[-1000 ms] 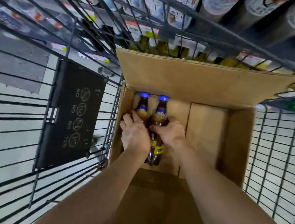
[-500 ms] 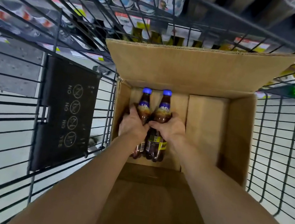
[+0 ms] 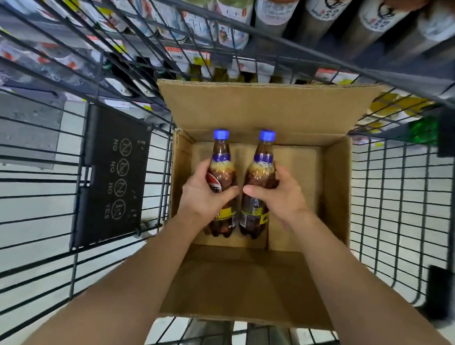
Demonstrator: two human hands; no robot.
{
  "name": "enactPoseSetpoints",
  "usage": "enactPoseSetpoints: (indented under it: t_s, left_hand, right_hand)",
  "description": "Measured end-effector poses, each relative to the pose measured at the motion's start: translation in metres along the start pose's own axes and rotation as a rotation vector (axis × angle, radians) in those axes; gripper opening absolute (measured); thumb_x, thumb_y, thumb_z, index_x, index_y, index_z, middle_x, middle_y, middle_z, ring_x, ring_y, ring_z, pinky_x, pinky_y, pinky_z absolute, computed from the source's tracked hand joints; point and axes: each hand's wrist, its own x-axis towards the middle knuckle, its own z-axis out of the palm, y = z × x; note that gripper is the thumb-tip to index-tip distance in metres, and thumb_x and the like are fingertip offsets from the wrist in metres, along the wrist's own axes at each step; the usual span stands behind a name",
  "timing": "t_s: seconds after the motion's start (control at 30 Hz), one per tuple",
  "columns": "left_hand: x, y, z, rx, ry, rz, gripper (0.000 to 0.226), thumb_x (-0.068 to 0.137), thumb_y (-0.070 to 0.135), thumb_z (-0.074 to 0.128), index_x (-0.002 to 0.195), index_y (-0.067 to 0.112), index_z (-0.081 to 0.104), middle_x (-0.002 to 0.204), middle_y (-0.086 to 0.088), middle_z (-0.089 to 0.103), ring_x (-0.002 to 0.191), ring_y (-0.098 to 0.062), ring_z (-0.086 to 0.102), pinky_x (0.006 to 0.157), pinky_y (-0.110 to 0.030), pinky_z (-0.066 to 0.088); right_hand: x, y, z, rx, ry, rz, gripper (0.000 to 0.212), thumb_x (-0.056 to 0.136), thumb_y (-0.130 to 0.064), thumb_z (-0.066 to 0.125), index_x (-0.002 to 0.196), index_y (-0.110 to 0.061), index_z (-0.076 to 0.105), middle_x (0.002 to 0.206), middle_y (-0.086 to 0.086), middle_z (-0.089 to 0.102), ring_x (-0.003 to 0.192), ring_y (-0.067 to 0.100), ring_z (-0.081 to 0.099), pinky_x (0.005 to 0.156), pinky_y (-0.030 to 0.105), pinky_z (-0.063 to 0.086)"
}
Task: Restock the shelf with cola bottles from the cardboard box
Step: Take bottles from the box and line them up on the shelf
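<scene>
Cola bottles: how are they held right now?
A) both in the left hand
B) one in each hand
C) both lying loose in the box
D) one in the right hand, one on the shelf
B: the left hand grips the left cola bottle and the right hand grips the right cola bottle, both over the open cardboard box.

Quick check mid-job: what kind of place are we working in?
Probably a supermarket drinks aisle: rows of bottled drinks, price tags beneath them, and a wire shopping cart holding the cardboard box.
</scene>
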Motion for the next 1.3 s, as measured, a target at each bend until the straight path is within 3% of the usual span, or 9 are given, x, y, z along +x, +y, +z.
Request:
enactPoseSetpoints:
  t_s: [0.1,0.27,0.4,0.6,0.77,0.93,1.07,1.23,1.3]
  left_hand:
    - [-0.032,0.030,-0.021,-0.048,-0.014,0.141,0.079,0.066,0.054,0.089,0.134,0.045,0.050,0.107,0.021,0.071,0.098,0.008,0.067,0.097,-0.032,0.056]
    - [-0.086,0.108,-0.052,-0.020,-0.016,0.432,0.082,0.070,0.050,0.088,0.141,0.039,0.048,0.124,0.013,0.066,0.115,-0.007,0.065,0.103,-0.041,0.053]
    - [-0.125,0.175,-0.071,0.035,0.055,0.581,0.090,0.071,0.054,0.084,0.148,0.037,0.043,0.130,0.013,0.052,0.117,0.001,0.048,0.106,-0.026,0.041]
    - [-0.175,0.273,-0.084,0.034,0.075,0.780,0.092,0.068,0.065,0.078,0.148,0.039,0.041,0.134,0.014,0.054,0.118,0.005,0.047,0.096,-0.005,0.029]
    - [-0.225,0.351,-0.076,-0.013,0.046,0.962,0.088,0.071,0.062,0.083,0.145,0.048,0.039,0.134,0.016,0.058,0.125,-0.004,0.057,0.108,-0.037,0.049]
    - [-0.288,0.432,-0.041,-0.028,0.015,1.070,0.082,0.070,0.065,0.083,0.138,0.063,0.039,0.127,0.024,0.061,0.117,0.004,0.059,0.104,-0.023,0.049]
    - [-0.343,0.491,0.009,-0.014,-0.019,1.132,0.094,0.071,0.064,0.081,0.152,0.036,0.041,0.141,0.009,0.057,0.129,-0.012,0.055,0.111,-0.043,0.045]
    - [-0.410,0.542,0.085,-0.077,-0.078,1.144,0.085,0.073,0.056,0.087,0.145,0.042,0.044,0.137,0.020,0.059,0.122,0.001,0.060,0.108,-0.038,0.050]
    - [-0.434,0.560,0.115,-0.076,-0.089,1.152,0.092,0.073,0.058,0.087,0.150,0.039,0.041,0.142,0.013,0.057,0.127,-0.004,0.058,0.110,-0.039,0.049]
  right_hand:
    - [-0.043,-0.037,-0.029,-0.045,0.031,-0.109,0.059,0.064,-0.026,0.094,0.108,-0.044,0.059,0.108,-0.011,0.072,0.104,0.011,0.068,0.096,0.039,0.055]
    - [-0.119,-0.101,-0.080,-0.030,0.099,-0.300,0.070,0.066,-0.025,0.092,0.128,-0.031,0.058,0.113,-0.012,0.073,0.105,0.005,0.069,0.094,0.033,0.056]
    - [-0.169,-0.146,-0.117,-0.012,0.189,-0.408,0.077,0.070,-0.014,0.090,0.137,-0.018,0.053,0.120,0.000,0.072,0.113,0.016,0.068,0.103,0.045,0.051]
    - [-0.249,-0.199,-0.175,0.000,0.378,-0.541,0.084,0.068,-0.028,0.090,0.142,-0.024,0.049,0.120,-0.008,0.071,0.109,0.006,0.067,0.101,0.036,0.053]
    - [-0.311,-0.227,-0.241,0.003,0.454,-0.643,0.085,0.070,-0.031,0.089,0.144,-0.024,0.047,0.130,-0.007,0.066,0.118,0.010,0.064,0.104,0.043,0.050]
    - [-0.371,-0.233,-0.325,0.014,0.568,-0.683,0.093,0.073,-0.045,0.084,0.151,-0.027,0.037,0.136,-0.010,0.060,0.121,0.006,0.059,0.105,0.040,0.050]
    - [-0.419,-0.220,-0.403,0.024,0.664,-0.698,0.096,0.071,-0.052,0.084,0.151,-0.032,0.033,0.140,-0.010,0.056,0.126,0.012,0.055,0.107,0.043,0.047]
    - [-0.472,-0.197,-0.504,0.017,0.673,-0.743,0.097,0.070,-0.050,0.086,0.150,-0.033,0.033,0.140,-0.005,0.057,0.125,0.019,0.058,0.105,0.046,0.049]
    - [-0.490,-0.188,-0.542,-0.012,0.677,-0.767,0.095,0.069,-0.051,0.087,0.148,-0.033,0.037,0.140,-0.005,0.057,0.124,0.019,0.057,0.103,0.045,0.050]
